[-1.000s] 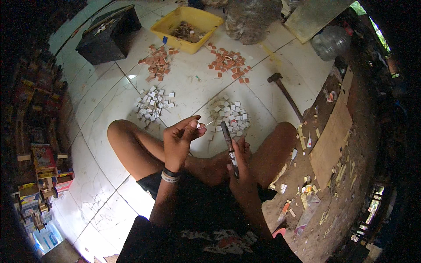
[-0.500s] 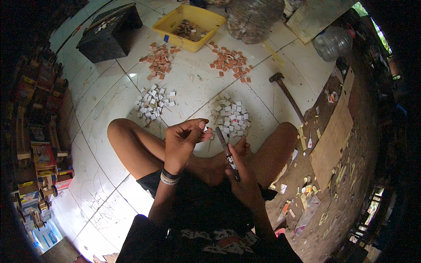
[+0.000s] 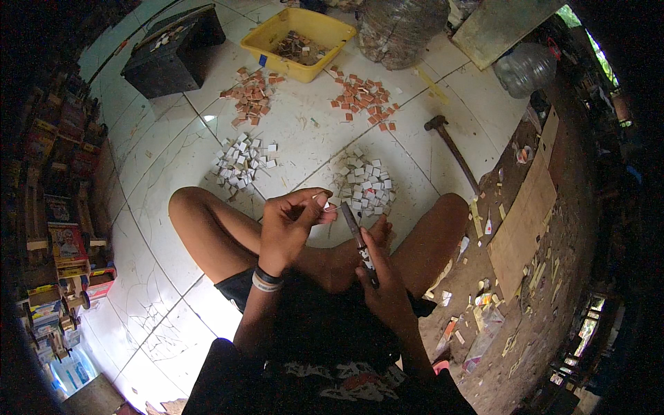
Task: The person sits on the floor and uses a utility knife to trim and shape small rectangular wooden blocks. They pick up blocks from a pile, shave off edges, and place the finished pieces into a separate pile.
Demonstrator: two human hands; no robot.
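Observation:
My left hand (image 3: 294, 225) is closed in a pinch around a small white square tile (image 3: 325, 203), partly covered by the fingers; a thin sliver seems to stick out of it. In my right hand (image 3: 380, 273) is a knife (image 3: 357, 231) with a dark, blunt-ended blade and a black-and-white handle. Its tip points up and left, close beside the pinched piece; contact cannot be made out. Just beyond the hands lie two heaps of similar white tiles, a left heap (image 3: 243, 162) and a right heap (image 3: 368, 185). Both hands are above my crossed legs.
Two heaps of orange-brown squares (image 3: 252, 95) (image 3: 363, 99) lie farther out, before a yellow basin (image 3: 332, 34). A black box (image 3: 173, 59) stands far left, a hammer (image 3: 453, 152) lies right. Cardboard (image 3: 526, 228) and scraps cover the dirt at right; shelves (image 3: 66, 228) line the left.
The left fingers and the white tile have shifted very slightly. The knife's tip has moved a touch lower and right. Both grips stay the same, and the heaps are unchanged.

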